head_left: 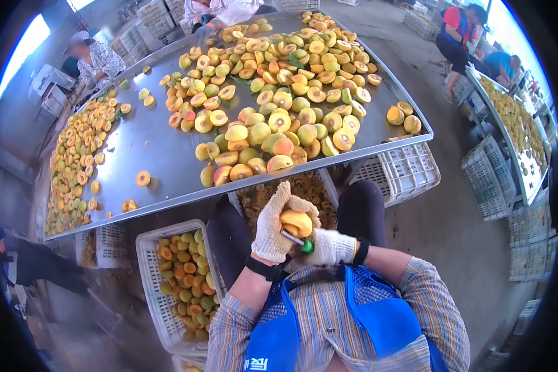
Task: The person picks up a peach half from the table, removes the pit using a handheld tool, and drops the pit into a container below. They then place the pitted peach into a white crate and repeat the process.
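Note:
Gloved in off-white, my left hand wraps round a yellow-orange fruit piece above my lap. My right hand, in the same kind of glove, is closed on a small tool with a green handle. The tool's thin metal part lies against the underside of the fruit. Both hands are close together, just below the near edge of a metal table. Halved fruit is heaped on the table in front of me.
A white crate of fruit stands at my left, and a crate of cut pieces sits between my knees. An empty-looking white crate is at the right. Other people work across the table and at a second table.

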A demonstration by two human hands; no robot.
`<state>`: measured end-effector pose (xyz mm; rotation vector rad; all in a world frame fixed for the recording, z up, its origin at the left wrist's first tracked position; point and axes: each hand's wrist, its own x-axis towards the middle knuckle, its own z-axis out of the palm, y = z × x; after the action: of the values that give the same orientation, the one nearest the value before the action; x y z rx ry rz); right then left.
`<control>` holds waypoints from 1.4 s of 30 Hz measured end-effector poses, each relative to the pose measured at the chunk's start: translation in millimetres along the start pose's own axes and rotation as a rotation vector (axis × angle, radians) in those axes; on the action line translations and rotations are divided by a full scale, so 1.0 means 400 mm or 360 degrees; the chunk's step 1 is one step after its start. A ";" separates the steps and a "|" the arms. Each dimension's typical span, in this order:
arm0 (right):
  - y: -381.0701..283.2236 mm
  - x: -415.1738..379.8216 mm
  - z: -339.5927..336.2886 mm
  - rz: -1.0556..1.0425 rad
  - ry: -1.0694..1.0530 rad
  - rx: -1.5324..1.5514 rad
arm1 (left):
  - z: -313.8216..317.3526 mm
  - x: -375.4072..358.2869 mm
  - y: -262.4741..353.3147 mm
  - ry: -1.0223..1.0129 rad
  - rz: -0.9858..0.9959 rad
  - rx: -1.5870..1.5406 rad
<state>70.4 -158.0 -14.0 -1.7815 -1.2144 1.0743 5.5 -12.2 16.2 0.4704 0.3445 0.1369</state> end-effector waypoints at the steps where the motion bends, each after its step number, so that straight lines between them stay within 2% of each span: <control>1: 0.008 0.016 0.039 -0.0109 -0.0212 0.0472 | -0.017 0.001 0.010 -0.0431 -0.0058 0.0103; 3: 0.034 0.009 0.058 -0.0229 -0.0261 0.0671 | -0.044 0.004 -0.002 -0.0639 -0.0033 -0.0071; 4: 0.011 0.005 0.048 -0.0232 -0.0269 0.0673 | -0.024 0.001 -0.005 -0.0385 0.0024 -0.0206; 6: -0.028 0.006 0.017 0.0369 -0.0425 0.0784 | -0.008 0.007 0.004 0.0071 0.0120 -0.0372; 10: -0.029 0.040 -0.011 0.0229 -0.0444 0.0600 | -0.106 0.009 0.079 0.0430 0.0516 -0.0134; 11: -0.028 0.049 -0.014 0.0321 -0.0332 0.0317 | -0.140 0.004 0.103 0.0379 0.0556 -0.0308; 13: -0.015 0.064 -0.029 0.0479 -0.0092 -0.0249 | -0.217 -0.042 0.150 0.0527 0.0788 -0.0164; 15: 0.100 0.087 -0.046 0.0313 0.0179 -0.0766 | -0.264 -0.146 0.208 0.0592 0.0868 -0.0112; 16: 0.121 0.084 -0.051 0.0320 0.0334 -0.1001 | -0.321 -0.185 0.239 0.0942 0.1057 0.0120; 17: 0.061 0.067 -0.072 0.0371 0.0381 -0.0741 | -0.368 -0.209 0.263 0.1298 0.1227 0.0353; 19: 0.021 0.069 -0.087 0.0521 0.0291 -0.0658 | -0.321 -0.253 0.303 0.1875 0.1122 0.1932; 20: 0.041 0.079 -0.078 0.0475 0.0283 -0.0687 | -0.323 -0.228 0.313 0.2006 0.1603 0.2791; 21: 0.061 0.084 -0.066 0.0434 0.0278 -0.0716 | -0.306 -0.192 0.320 0.1874 0.1709 0.3019; 23: 0.039 0.087 -0.060 0.0442 0.0147 -0.0625 | -0.254 -0.084 0.337 0.1270 0.1840 0.3216; 25: 0.026 0.090 -0.045 0.0461 0.0070 -0.0639 | -0.218 0.036 0.339 0.0975 0.1319 0.3293; 26: 0.012 0.092 -0.049 0.0521 -0.0039 -0.0684 | -0.227 0.092 0.344 0.0973 0.1024 0.3510; 28: 0.013 0.092 -0.048 0.0530 -0.0011 -0.0665 | -0.211 0.172 0.368 0.1039 0.0427 0.3782; 31: 0.004 0.084 -0.054 0.0560 0.0040 -0.0629 | -0.203 0.181 0.387 0.1027 0.0295 0.3623; 33: -0.013 0.081 -0.062 0.0564 0.0185 -0.0492 | -0.195 0.154 0.393 0.1080 0.0317 0.3528; 35: -0.014 0.076 -0.063 0.0568 0.0250 -0.0451 | -0.241 0.128 0.399 0.1058 0.0693 0.2881; 36: -0.015 0.069 -0.062 0.0550 0.0292 -0.0441 | -0.248 0.109 0.389 0.0962 0.0741 0.2246; 37: -0.019 0.066 -0.065 0.0530 0.0336 -0.0432 | -0.255 0.099 0.384 0.0961 0.0758 0.2251; 39: -0.046 0.053 -0.075 0.0544 0.0330 -0.0341 | -0.292 0.086 0.373 0.0615 0.1036 0.0795; 40: -0.061 0.045 -0.076 0.0574 0.0312 -0.0247 | -0.334 0.088 0.359 0.0342 0.1209 0.0443; 41: -0.073 0.042 -0.076 0.0565 0.0308 -0.0253 | -0.276 0.059 0.333 0.0048 0.1168 0.0158; 42: -0.084 0.042 -0.074 0.0511 0.0329 -0.0283 | -0.235 0.046 0.310 0.0069 0.1142 -0.0044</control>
<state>89.1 -135.1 23.7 -2.2208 -0.9431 0.9473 -16.9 140.9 -9.9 0.5483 0.2026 0.8484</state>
